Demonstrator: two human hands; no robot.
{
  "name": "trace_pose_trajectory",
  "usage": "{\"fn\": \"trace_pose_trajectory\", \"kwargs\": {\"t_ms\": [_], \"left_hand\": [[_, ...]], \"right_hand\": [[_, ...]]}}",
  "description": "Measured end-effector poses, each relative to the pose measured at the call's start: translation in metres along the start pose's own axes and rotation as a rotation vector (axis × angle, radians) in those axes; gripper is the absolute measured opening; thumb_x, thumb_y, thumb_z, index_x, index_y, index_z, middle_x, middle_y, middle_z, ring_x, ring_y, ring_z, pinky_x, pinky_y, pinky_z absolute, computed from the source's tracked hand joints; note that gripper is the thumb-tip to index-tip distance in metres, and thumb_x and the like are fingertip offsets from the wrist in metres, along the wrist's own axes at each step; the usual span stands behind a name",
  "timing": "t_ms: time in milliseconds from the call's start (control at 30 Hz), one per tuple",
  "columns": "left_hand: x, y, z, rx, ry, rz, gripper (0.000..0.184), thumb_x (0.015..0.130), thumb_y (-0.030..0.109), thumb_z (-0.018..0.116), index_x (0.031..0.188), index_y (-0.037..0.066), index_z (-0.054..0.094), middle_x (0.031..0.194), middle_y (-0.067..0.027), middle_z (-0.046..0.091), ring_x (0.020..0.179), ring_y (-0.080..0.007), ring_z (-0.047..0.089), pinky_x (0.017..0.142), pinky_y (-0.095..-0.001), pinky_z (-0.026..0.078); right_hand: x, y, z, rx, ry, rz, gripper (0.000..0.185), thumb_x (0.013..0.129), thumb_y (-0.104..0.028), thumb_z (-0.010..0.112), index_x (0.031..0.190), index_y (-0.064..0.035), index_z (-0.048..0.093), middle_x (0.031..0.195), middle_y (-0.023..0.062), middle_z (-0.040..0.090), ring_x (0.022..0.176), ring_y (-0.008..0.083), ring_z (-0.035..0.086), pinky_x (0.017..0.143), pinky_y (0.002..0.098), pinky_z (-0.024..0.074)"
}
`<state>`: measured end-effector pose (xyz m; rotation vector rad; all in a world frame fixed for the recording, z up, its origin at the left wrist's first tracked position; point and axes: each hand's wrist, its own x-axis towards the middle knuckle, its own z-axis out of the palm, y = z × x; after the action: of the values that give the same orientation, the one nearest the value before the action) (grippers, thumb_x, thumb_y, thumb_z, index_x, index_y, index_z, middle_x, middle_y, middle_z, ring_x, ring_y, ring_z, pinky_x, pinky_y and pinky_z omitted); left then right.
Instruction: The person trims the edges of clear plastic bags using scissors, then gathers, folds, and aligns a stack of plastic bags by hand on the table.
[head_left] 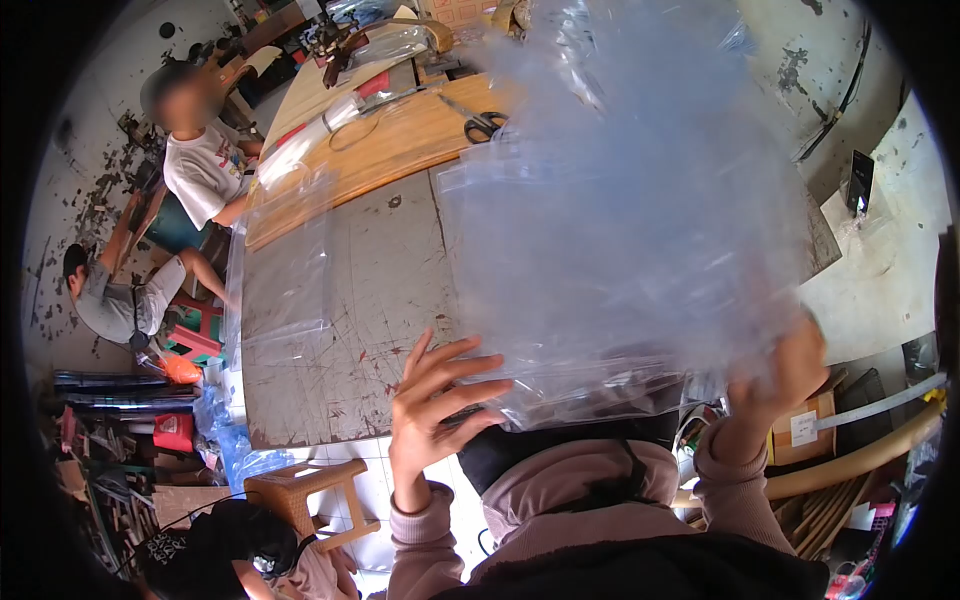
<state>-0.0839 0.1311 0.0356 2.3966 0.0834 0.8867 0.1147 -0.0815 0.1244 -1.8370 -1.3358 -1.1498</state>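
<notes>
A stack of clear plastic sheets (590,385) lies at the table's near edge, in front of my body. Over it rises a large clear plastic sheet (640,220), smeared by motion and hazy. My left hand (440,395) is at the stack's left corner, fingers stretched and apart, with the fingertips at the plastic's edge. At the right corner, my right hand (780,370) is closed on the raised sheet; its fingers are blurred and partly covered by plastic. Another clear plastic sheet (285,290) lies flat at the table's left edge.
The scratched grey tabletop (380,270) meets a wooden board (400,130) bearing black-handled scissors (485,127). A phone (858,182) stands at the right. Two people (205,165) sit at the left, another person (220,550) below. A tan stool (310,490) stands by the table.
</notes>
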Motion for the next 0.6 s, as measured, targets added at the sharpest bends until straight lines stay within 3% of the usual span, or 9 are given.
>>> {"fn": "trace_pose_trajectory", "kwargs": {"t_ms": [100, 133, 167, 233, 300, 400, 500, 567, 600], "left_hand": [[0.023, 0.025, 0.004, -0.142, 0.050, -0.021, 0.033, 0.051, 0.027, 0.083, 0.079, 0.014, 0.072, 0.084, -0.0035, 0.066, 0.093, -0.0232, 0.062, 0.096, -0.0506, 0.037], [0.031, 0.032, 0.007, -0.162, 0.138, -0.032, 0.027, 0.052, 0.019, 0.082, 0.073, 0.009, 0.069, 0.076, -0.0044, 0.063, 0.083, -0.0223, 0.061, 0.088, -0.0430, 0.041], [0.035, 0.035, 0.009, -0.169, 0.136, -0.026, 0.027, 0.052, 0.019, 0.082, 0.073, 0.009, 0.069, 0.076, -0.0044, 0.063, 0.083, -0.0223, 0.061, 0.088, -0.0430, 0.041], [0.041, 0.038, 0.012, -0.183, 0.199, -0.162, 0.028, 0.051, 0.019, 0.082, 0.070, 0.006, 0.066, 0.075, -0.0041, 0.063, 0.080, -0.0225, 0.061, 0.081, -0.0372, 0.043], [0.044, 0.042, 0.017, -0.142, 0.234, -0.126, 0.028, 0.054, 0.021, 0.083, 0.071, 0.005, 0.066, 0.070, -0.0043, 0.062, 0.077, -0.0231, 0.060, 0.075, -0.0328, 0.042], [0.047, 0.045, 0.025, -0.210, 0.339, -0.175, 0.037, 0.056, 0.027, 0.083, 0.082, 0.006, 0.066, 0.084, -0.0081, 0.063, 0.088, -0.0249, 0.060, 0.081, -0.0383, 0.044], [0.048, 0.051, 0.025, -0.250, 0.624, -0.082, 0.051, 0.055, 0.034, 0.084, 0.095, 0.008, 0.065, 0.107, -0.0134, 0.059, 0.108, -0.0272, 0.054, 0.091, -0.0472, 0.042], [0.021, 0.031, 0.010, -0.275, 0.113, 0.060, 0.065, 0.050, 0.037, 0.085, 0.105, 0.013, 0.063, 0.127, -0.0131, 0.049, 0.123, -0.0290, 0.043, 0.099, -0.0542, 0.035], [0.017, 0.027, 0.002, -0.070, -0.076, 0.060, 0.058, 0.051, 0.036, 0.084, 0.102, 0.016, 0.066, 0.122, -0.0101, 0.055, 0.120, -0.0285, 0.047, 0.101, -0.0527, 0.034]], "right_hand": [[-0.006, -0.021, 0.010, 0.136, -0.264, -0.122, 0.041, 0.080, -0.029, 0.064, 0.108, 0.0006, 0.059, 0.100, 0.0145, 0.064, 0.087, 0.0264, 0.066, 0.067, 0.0318, 0.0540], [-0.010, -0.023, 0.012, 0.135, -0.385, -0.195, 0.044, 0.079, -0.031, 0.064, 0.109, 0.0006, 0.058, 0.103, 0.0152, 0.062, 0.089, 0.0271, 0.065, 0.067, 0.0324, 0.0540], [-0.008, -0.025, 0.010, 0.126, -0.385, -0.192, 0.044, 0.079, -0.031, 0.064, 0.109, 0.0006, 0.058, 0.103, 0.0152, 0.062, 0.089, 0.0271, 0.065, 0.067, 0.0324, 0.0540], [0.001, -0.028, 0.005, 0.307, -0.488, -0.024, 0.044, 0.078, -0.028, 0.066, 0.109, 0.0003, 0.056, 0.104, 0.0153, 0.060, 0.091, 0.0273, 0.064, 0.068, 0.0330, 0.0541], [0.002, -0.028, 0.006, 0.338, -0.494, 0.027, 0.046, 0.073, -0.022, 0.067, 0.112, -0.0010, 0.055, 0.105, 0.0150, 0.060, 0.090, 0.0281, 0.063, 0.069, 0.0337, 0.0541], [-0.003, -0.024, 0.016, 0.185, -0.380, -0.018, 0.042, 0.072, -0.016, 0.064, 0.111, -0.0020, 0.057, 0.103, 0.0136, 0.061, 0.088, 0.0285, 0.064, 0.067, 0.0333, 0.0535], [-0.003, -0.005, 0.010, 0.150, -0.288, 0.045, 0.039, 0.071, -0.010, 0.062, 0.109, -0.0030, 0.059, 0.098, 0.0121, 0.064, 0.082, 0.0284, 0.065, 0.066, 0.0322, 0.0533], [0.003, 0.000, -0.001, 0.034, -0.114, 0.233, 0.034, 0.072, -0.008, 0.067, 0.104, 0.0002, 0.060, 0.092, 0.0141, 0.065, 0.081, 0.0277, 0.066, 0.067, 0.0333, 0.0526], [0.006, 0.001, -0.003, -0.001, -0.054, 0.294, 0.032, 0.072, -0.008, 0.069, 0.102, 0.0013, 0.060, 0.090, 0.0148, 0.065, 0.081, 0.0275, 0.066, 0.068, 0.0337, 0.0523]]}}
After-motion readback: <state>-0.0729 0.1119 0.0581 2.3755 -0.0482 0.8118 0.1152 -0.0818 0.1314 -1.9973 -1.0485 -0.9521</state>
